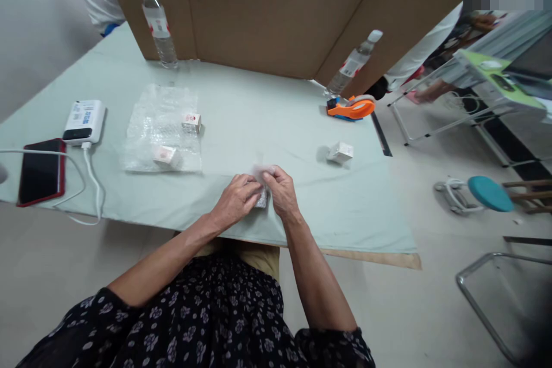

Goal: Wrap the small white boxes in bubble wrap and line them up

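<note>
While I bend over the near edge of the surface [263,109], a small bubble-wrapped bundle [261,200] sits between my two hands, directly in front of me, its contents hidden. My left hand [236,196] curls its fingers against the bundle's left side, and my right hand [281,188] pinches the blurred, see-through wrap at its top between thumb and forefinger. To the right, well apart from my fingers, stands a small white box [341,153]; to the left, a sheet of bubble wrap [144,112] lies flat with two more small boxes [191,123] on it. Farther left are a white power bank [85,121] with a cable plugged in and a red-edged phone [42,172]. Beyond, an orange tape dispenser [356,108] lies near the right-hand one of two clear bottles [158,26], which stand before brown cardboard panels [276,11].
</note>
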Demonstrator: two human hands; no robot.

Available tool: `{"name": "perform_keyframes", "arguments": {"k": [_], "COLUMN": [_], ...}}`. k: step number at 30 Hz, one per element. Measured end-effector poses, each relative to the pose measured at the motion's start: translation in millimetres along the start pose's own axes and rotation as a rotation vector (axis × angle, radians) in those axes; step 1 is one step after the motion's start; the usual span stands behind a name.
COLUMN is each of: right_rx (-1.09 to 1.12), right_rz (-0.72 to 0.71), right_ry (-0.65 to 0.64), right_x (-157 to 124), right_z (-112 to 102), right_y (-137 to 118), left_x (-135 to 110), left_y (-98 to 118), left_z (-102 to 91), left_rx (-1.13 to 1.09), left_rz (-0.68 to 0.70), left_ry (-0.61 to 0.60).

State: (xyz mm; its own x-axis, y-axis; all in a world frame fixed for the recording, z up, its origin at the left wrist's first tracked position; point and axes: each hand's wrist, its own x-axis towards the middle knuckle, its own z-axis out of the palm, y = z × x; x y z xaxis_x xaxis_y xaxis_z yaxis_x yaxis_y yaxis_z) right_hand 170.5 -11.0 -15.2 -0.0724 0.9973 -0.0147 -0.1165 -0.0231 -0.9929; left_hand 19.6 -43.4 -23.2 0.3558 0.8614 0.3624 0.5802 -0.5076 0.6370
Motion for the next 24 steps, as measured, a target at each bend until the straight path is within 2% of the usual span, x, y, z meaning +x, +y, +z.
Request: {"name": "perform_keyframes", "arguments": {"k": [4, 8, 11, 15, 18, 21, 24], "right_rx": [0.045, 0.066, 0.061, -0.019, -0.148, -0.314, -0.422], "right_rz": [0.01, -0.002, -0.039, -0.047, -0.111, -0.249, -0.324], "right_ry": [-0.069, 0.002, 0.065, 0.035, -0.047, -0.068, -0.101], "right_x": [0.6, -3.8, -13.0, -24.8, -30.8, -35.7, -40.2], "right_z": [2.4, 7.3, 8.4, 3.4, -3.9, -12.5, -21.1], "right_y": [1.6, 6.2, 9.2, 12.5, 15.5, 17.5, 15.6], "left_x": [-0.6, -2.6, -4.4, -4.2, -2.8, -2.4, -2.6], "left_y": [-1.4, 0.3, 2.5, 3.1, 2.4, 1.7, 1.3], "left_z": [0.6, 3.2, 6.0, 6.6, 4.6, 2.7, 1.3], "left_rx": [-0.019, -0.078, -0.064, -0.023, -0.036, -0.071, -0.096], "left_rz": [0.003, -0.041, -0.127, -0.2, -0.169, -0.162, -0.178], "left_ry": [0.011, 0.083, 0.173, 0.278, 0.228, 0.142, 0.091]}}
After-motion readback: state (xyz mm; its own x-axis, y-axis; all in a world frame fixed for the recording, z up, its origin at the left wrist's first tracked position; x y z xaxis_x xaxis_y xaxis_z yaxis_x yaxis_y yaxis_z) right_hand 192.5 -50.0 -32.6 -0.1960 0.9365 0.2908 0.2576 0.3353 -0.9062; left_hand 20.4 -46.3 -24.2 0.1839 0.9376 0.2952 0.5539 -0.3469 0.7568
